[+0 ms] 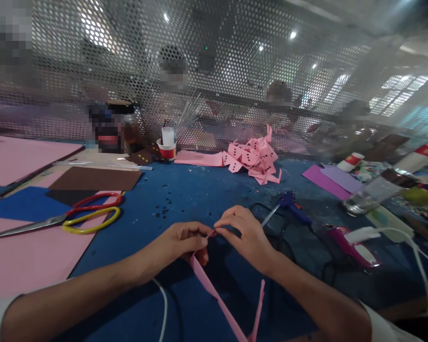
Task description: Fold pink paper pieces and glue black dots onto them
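A long strip of pink paper (207, 281) hangs from my hands over the blue table and runs off the bottom of the view. My left hand (185, 242) is closed round its upper part, thumb on top. At the strip's narrow upper end, my right hand (244, 232) pinches the paper between thumb and fingertips, close to the left fingers. Another narrow pink piece rises at the bottom, beside the strip. Beyond my hands lies a heap of folded pink paper pieces (251, 159) with black square dots. Small black bits (163, 211) are scattered on the table.
Scissors (89, 213) with red and yellow handles lie at left on coloured sheets. To the right are a blue glue gun (294, 209), a magenta device (355, 247) with a white cable, and a clear jar (378, 190). A perforated metal screen (217, 71) stands behind.
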`<state>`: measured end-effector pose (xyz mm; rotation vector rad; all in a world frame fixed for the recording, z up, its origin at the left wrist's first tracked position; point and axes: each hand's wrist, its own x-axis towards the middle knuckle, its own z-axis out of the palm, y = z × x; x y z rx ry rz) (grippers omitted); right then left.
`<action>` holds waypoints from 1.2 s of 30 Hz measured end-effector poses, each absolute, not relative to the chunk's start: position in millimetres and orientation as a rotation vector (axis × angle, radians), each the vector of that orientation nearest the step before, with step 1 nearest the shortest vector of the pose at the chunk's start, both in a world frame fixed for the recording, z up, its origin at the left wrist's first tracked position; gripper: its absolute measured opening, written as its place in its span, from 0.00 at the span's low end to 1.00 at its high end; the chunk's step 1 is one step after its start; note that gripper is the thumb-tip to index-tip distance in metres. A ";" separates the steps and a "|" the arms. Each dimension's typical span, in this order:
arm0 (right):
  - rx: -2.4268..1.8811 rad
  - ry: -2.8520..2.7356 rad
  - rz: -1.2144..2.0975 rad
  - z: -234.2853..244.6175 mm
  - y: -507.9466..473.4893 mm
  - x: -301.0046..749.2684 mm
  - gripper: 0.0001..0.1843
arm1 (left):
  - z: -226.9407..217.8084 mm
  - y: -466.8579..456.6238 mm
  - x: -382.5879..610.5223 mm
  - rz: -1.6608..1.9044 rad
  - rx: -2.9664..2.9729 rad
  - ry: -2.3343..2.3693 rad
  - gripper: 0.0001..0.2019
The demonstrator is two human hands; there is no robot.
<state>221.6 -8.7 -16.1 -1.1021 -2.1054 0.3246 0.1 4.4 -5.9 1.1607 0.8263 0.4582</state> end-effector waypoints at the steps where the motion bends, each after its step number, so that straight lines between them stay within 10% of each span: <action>1: -1.097 -2.114 0.314 -16.2 -8.7 221.3 0.04 | -7.0 4.3 0.8 0.466 1.171 0.828 0.18; 36: -1.017 -2.311 0.016 -17.6 -14.3 210.2 0.04 | -14.9 -0.6 4.7 0.616 1.373 0.959 0.14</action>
